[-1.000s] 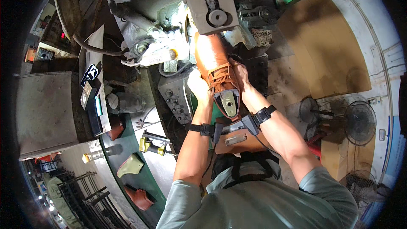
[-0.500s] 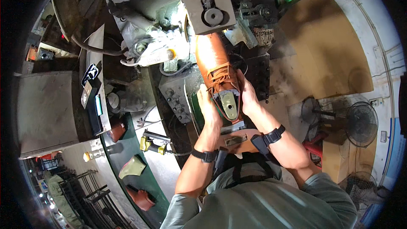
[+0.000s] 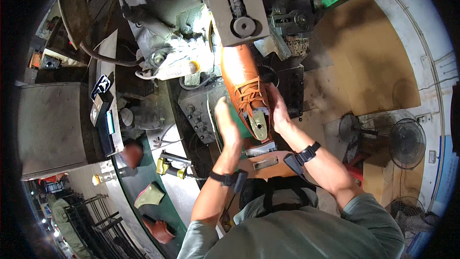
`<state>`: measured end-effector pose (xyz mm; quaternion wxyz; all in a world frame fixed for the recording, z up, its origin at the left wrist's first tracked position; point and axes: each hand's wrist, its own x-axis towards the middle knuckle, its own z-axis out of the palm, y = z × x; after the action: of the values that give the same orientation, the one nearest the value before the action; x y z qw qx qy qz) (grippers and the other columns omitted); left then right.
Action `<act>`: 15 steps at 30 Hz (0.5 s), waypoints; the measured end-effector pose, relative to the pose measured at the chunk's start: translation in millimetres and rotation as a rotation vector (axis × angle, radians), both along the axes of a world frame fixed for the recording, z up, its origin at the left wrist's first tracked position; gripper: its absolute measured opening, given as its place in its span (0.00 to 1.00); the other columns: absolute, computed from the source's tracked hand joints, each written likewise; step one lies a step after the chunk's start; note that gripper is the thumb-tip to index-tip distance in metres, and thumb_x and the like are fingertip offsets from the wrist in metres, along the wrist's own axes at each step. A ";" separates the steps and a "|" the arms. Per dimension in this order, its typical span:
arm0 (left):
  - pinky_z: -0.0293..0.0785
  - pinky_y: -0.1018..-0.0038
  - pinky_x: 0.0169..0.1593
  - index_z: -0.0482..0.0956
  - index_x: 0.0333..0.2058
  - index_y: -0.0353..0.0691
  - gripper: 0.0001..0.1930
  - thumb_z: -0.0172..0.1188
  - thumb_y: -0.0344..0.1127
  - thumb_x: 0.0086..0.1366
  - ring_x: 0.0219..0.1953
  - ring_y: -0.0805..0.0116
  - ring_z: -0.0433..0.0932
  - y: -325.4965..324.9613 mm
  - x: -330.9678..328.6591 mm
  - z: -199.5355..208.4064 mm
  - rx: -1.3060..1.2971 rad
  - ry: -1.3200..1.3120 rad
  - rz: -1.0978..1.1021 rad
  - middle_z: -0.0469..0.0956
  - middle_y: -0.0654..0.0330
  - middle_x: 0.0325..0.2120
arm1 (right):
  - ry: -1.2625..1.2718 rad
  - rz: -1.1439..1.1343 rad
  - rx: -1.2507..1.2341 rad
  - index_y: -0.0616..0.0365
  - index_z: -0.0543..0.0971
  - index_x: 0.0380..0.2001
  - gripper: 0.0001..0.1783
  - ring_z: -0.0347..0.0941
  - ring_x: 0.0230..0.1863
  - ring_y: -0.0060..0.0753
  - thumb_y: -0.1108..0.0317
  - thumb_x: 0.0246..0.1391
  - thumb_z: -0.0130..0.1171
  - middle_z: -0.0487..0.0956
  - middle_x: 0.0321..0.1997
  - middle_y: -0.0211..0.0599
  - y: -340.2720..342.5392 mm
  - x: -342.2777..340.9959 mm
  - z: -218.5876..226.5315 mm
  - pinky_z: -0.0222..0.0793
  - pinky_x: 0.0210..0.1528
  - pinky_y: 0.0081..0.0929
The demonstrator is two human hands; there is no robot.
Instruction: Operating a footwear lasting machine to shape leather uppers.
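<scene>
A brown leather lace-up shoe [image 3: 239, 69] points away from me, its toe under the grey metal head [image 3: 239, 12] of a machine. An olive shoe last [image 3: 259, 127] with a round hole fills its heel opening. My right hand [image 3: 279, 110] lies along the right side of the heel and grips it, the fingertips partly hidden by the shoe. To the left, my left hand [image 3: 228, 127] is held apart from the shoe, fingers stretched out and nothing in them. A small lit lamp [image 3: 178, 70] shines beside the toe.
On the bench at left lie a yellow-green nail gun [image 3: 173, 168], an olive last [image 3: 149, 195] and a brown leather shoe piece [image 3: 160, 231]. A control box [image 3: 195, 115] with knobs stands left of the shoe. Fans [image 3: 407, 141] and cardboard [image 3: 369, 62] are at right.
My left hand has come off the shoe and moved left. My right hand stays on the heel, and the shoe's heel end has shifted slightly toward me.
</scene>
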<state>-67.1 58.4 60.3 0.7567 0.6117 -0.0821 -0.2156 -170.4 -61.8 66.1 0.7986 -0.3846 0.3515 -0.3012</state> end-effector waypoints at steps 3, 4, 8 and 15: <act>0.63 0.62 0.66 0.71 0.58 0.27 0.21 0.53 0.38 0.76 0.58 0.55 0.71 43.1 47.6 -42.0 0.349 -0.233 0.230 0.73 0.45 0.55 | 0.486 -0.241 -0.255 0.55 0.71 0.63 0.25 0.75 0.58 0.36 0.54 0.69 0.53 0.77 0.61 0.41 -33.0 -47.6 -41.9 0.65 0.64 0.35; 0.64 0.61 0.65 0.71 0.58 0.26 0.23 0.59 0.35 0.70 0.57 0.51 0.72 63.8 67.0 -72.4 0.513 -0.258 0.273 0.73 0.41 0.55 | 0.608 -0.261 -0.194 0.57 0.70 0.64 0.28 0.73 0.61 0.39 0.57 0.64 0.57 0.76 0.63 0.44 -37.7 -60.9 -41.8 0.64 0.66 0.36; 0.67 0.54 0.65 0.65 0.59 0.16 0.35 0.64 0.35 0.58 0.59 0.34 0.72 133.0 131.7 -178.6 0.893 -0.253 0.112 0.72 0.29 0.55 | 1.083 -0.230 -0.088 0.64 0.64 0.69 0.44 0.62 0.73 0.47 0.58 0.51 0.65 0.67 0.72 0.55 -80.5 -131.8 -105.6 0.57 0.72 0.36; 0.80 0.59 0.45 0.80 0.35 0.40 0.11 0.63 0.38 0.55 0.35 0.46 0.83 256.2 174.9 -354.4 1.366 -0.386 -0.362 0.83 0.49 0.33 | 0.970 0.110 0.160 0.62 0.73 0.62 0.37 0.72 0.62 0.48 0.58 0.48 0.65 0.74 0.65 0.50 -95.4 -151.8 -222.9 0.67 0.62 0.37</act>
<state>107.9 314.6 -294.1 0.1310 0.9511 -0.1610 -0.2288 -322.1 -157.2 -156.7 0.5848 -0.4357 0.6840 -0.0170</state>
